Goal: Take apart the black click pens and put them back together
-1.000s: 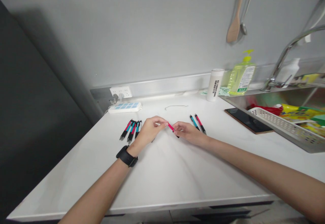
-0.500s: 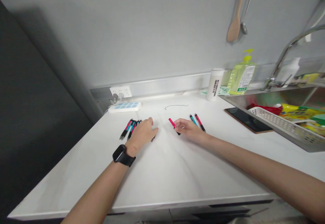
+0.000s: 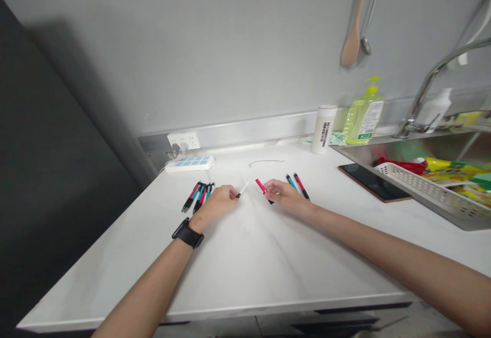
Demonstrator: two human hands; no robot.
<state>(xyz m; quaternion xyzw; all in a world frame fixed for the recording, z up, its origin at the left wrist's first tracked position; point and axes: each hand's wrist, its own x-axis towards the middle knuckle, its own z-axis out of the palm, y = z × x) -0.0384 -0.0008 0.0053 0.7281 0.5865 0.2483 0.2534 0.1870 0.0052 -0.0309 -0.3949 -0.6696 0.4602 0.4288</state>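
Over the middle of the white counter (image 3: 245,261), my right hand (image 3: 284,195) is closed round a pen with a red barrel (image 3: 260,185); its black end shows below the fingers. My left hand (image 3: 220,201) pinches a thin, pale rod with a black end (image 3: 243,189), which looks like a pen refill and points up toward the red barrel, apart from it. Left of that hand lies a group of red and blue pens (image 3: 192,197) with black grips, partly hidden by it. Behind my right hand rest a blue pen (image 3: 291,181) and a red pen (image 3: 301,185).
A power strip (image 3: 191,163) stands at the back left, near a wall socket (image 3: 184,140). A thin wire-like strand (image 3: 266,161) lies at the back. To the right are a white canister (image 3: 324,129), a soap bottle (image 3: 364,115), a phone (image 3: 374,182) and the sink with a perforated basket (image 3: 429,187).
My left hand has turned and closed its fingers; the thin pale rod now points up out of them. My right hand keeps hold of the red pen, almost in place.
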